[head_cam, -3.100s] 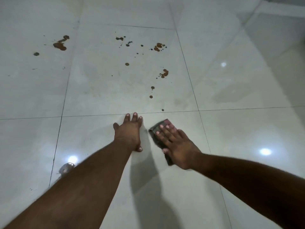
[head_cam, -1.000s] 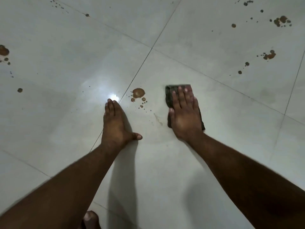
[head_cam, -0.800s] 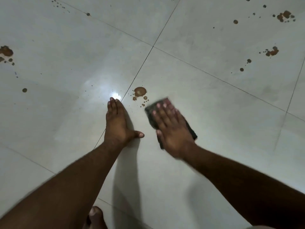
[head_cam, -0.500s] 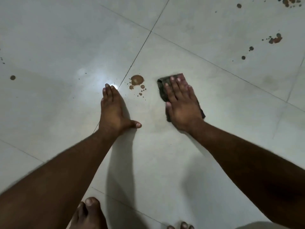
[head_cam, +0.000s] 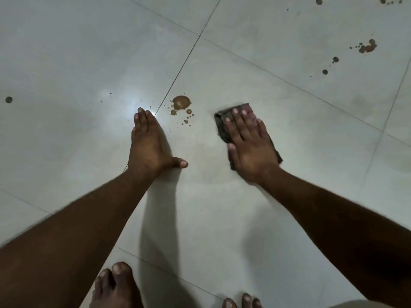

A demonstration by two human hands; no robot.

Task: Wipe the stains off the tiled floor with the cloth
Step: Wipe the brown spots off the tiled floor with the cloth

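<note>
Cloth point(head_cam: 222, 125) swept back right, pressed under flat right fingers point(head_cam: 239, 123); stain point(head_cam: 181, 102) lies just left; left hand point(head_cam: 148, 145) flat, empty.

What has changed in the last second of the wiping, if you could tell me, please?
The right hand swept the cloth left toward the brown stain, then back right; it presses it flat there. The left hand stayed braced on the floor; the stain remains unwiped.
</note>
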